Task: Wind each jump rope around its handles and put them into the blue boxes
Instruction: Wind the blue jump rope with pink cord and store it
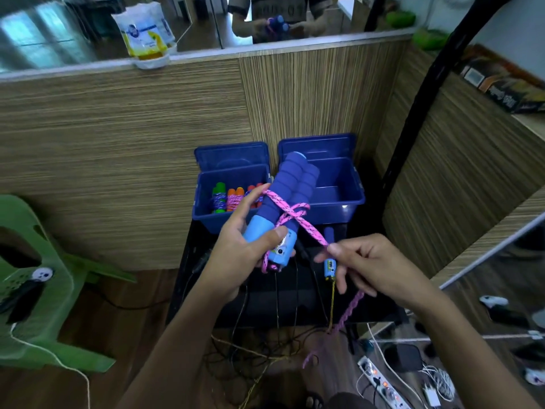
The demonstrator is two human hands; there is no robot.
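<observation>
Above left grip (236, 249), handles (283, 202), rope (295, 215) crossing

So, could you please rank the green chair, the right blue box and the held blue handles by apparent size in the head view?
1. green chair, cut off by the frame
2. right blue box
3. blue handles, though nearness enlarges them, so box versus handles is unsure

Single head-worn wide-angle view, looking forward and down, close over both hands at frame centre; blue boxes (277, 184) just above centre, wood partition (118, 137) across upper half, floor along bottom.
</observation>
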